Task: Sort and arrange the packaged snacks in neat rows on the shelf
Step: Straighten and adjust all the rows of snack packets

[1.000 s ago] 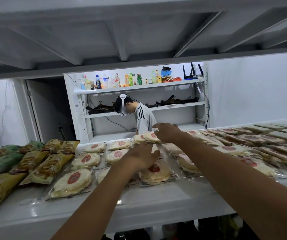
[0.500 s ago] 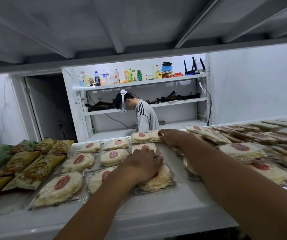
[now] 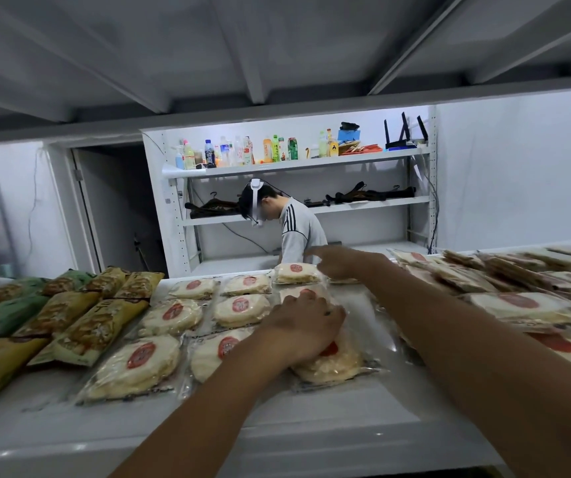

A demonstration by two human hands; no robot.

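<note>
At 6 o'clock on the white shelf (image 3: 311,419), the left hand (image 3: 306,326) curls over the front packet (image 3: 332,367) of the snack rows; toward 12 o'clock, well apart, the right hand (image 3: 337,263), blurred, stretches straight-fingered just beside the back packet (image 3: 294,273)

White glossy metal shelf board (image 3: 311,419). Mid-board: clear-wrapped pale cream round cakes (image 3: 135,367), each with red round label bearing pale marks. Left end of board: yellow-gold snack bags (image 3: 94,329) with brown print, then green snack bags (image 3: 1,315). Right end of board: flat clear packs (image 3: 515,303), cream with red discs. Behind board: grey top (image 3: 303,232) with black shoulder stripes; white rack (image 3: 297,163) with orange, green, clear bottles.
</note>
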